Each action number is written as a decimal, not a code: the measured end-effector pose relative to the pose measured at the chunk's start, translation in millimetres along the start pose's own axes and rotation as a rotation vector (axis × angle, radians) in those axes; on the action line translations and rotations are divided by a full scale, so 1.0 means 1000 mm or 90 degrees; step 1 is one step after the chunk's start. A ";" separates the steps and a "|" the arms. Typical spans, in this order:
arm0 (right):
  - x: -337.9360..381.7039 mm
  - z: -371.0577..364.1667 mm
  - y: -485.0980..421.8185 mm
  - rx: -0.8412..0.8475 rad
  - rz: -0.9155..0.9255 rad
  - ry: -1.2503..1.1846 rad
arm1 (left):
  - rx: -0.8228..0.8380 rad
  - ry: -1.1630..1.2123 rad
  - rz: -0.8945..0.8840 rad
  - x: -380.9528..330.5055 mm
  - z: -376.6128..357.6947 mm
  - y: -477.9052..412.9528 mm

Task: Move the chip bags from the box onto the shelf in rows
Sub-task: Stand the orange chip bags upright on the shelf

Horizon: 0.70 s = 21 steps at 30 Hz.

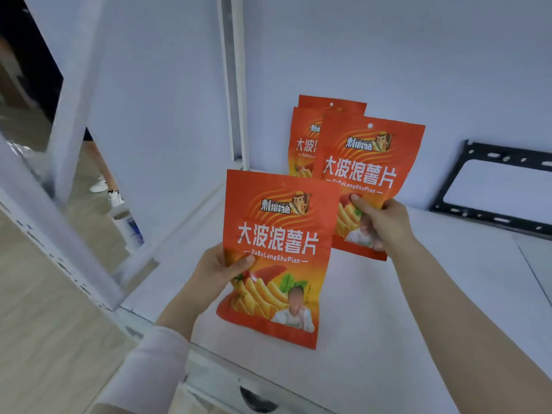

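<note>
Your left hand [219, 271] pinches one chip bag [277, 234] at six o'clock, thumb on its left edge; your right hand [380, 221] grips a second bag [370, 168] at two o'clock, in front of two leaning bags [304, 141] on the shelf [418, 318]. They are probably light, crinkly and slippery: hold the edges, squeeze gently.

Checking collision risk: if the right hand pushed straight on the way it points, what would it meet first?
Probably the standing bags at the back wall; the held bag in the right hand would touch them first. Depth is unclear.
</note>
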State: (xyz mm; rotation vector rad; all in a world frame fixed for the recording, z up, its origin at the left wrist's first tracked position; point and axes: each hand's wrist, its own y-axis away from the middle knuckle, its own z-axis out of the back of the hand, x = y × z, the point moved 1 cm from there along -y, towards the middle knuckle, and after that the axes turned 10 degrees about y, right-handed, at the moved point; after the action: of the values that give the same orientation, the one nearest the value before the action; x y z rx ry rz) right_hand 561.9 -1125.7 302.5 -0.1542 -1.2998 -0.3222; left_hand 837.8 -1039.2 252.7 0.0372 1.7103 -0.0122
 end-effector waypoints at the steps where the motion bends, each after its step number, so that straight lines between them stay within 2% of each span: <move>1: 0.003 -0.008 -0.009 -0.006 -0.002 -0.002 | 0.014 0.005 0.001 -0.002 0.005 -0.014; 9: 0.001 -0.052 -0.061 -0.012 -0.036 0.006 | 0.082 -0.004 0.058 0.009 0.027 -0.085; 21: -0.018 -0.083 -0.108 0.005 -0.005 0.074 | 0.079 0.003 0.085 0.019 0.027 -0.110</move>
State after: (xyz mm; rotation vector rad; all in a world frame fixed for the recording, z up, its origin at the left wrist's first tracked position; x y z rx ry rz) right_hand 599.4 -1249.1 255.5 -0.1224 -1.1867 -0.3279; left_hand 858.4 -1149.3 228.6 0.2442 1.7069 -0.0190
